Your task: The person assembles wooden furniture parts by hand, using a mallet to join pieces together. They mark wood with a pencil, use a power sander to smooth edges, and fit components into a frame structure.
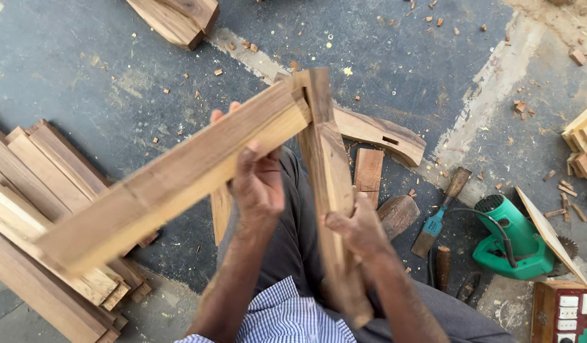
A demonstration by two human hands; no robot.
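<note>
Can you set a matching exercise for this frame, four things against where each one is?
Things:
1. left hand
2. right hand
3. green power tool
4. stack of planks

Places:
A. floor, right side
B. gripping the long rail
C. floor, left side
D. gripping the upright piece

Pairs: 1-B, 2-D, 3-A, 4-C

Pale tan wood with darker brown grain streaks is shown in the jointed wooden frame [198, 165] at the centre. Light tan planks [33, 209] are stacked at the left edge. A blue-and-white checked shirt [287, 317] and dark grey trousers [300, 235] are seen at lower centre. A bright green circular saw [512, 238] with a black cord lies at lower right, beside a blue-handled chisel [433, 222]. The floor [71, 70] is dark grey-blue, flecked with orange-brown chips.
</note>
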